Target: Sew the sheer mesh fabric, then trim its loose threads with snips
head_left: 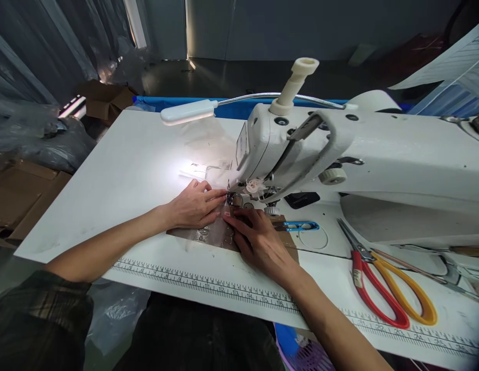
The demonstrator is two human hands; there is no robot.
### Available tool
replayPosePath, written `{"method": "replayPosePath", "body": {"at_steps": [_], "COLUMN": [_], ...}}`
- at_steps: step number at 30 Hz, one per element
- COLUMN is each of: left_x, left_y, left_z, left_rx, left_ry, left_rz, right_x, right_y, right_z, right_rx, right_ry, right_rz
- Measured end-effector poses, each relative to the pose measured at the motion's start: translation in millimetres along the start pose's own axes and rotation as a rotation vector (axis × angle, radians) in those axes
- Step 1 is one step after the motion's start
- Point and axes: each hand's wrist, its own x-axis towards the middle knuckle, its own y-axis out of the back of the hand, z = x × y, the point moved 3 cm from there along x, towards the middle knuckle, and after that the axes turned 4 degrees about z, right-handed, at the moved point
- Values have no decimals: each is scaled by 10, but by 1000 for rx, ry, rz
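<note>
At the needle area of a white sewing machine (pixel 262 139), a sheer, shiny piece of fabric (pixel 203 235) lies on the table. My left hand (pixel 195 206) rests flat on it with fingers stretched out, their tips close to the presser foot (pixel 229 199). On the other side, my right hand (pixel 258 242) touches the fabric just in front of the foot, its fingers extended and slightly bent. A tiny pinkish mark (pixel 227 213) shows on the fabric between the two hands. The parts under my palms are hidden.
Blue thread snips (pixel 301 226) lie right of my right hand. Large scissors with red and yellow handles (pixel 378 278) rest farther right. A lit lamp (pixel 189 112) hangs over the white table (pixel 108 190). Cardboard boxes (pixel 27 196) stand at left; a purple basket (pixel 307 355) sits below.
</note>
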Motion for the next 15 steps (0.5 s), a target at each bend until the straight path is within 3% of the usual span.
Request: {"method": "replayPosePath", "body": {"at_steps": [15], "left_x": [-9], "left_y": [-6], "left_z": [39], "left_rx": [76], "left_ry": [-23], "left_rz": [59], "right_x": [12], "right_y": [-11], "right_z": [17], "right_rx": [20], "right_ry": [5], "right_rz": [55]}}
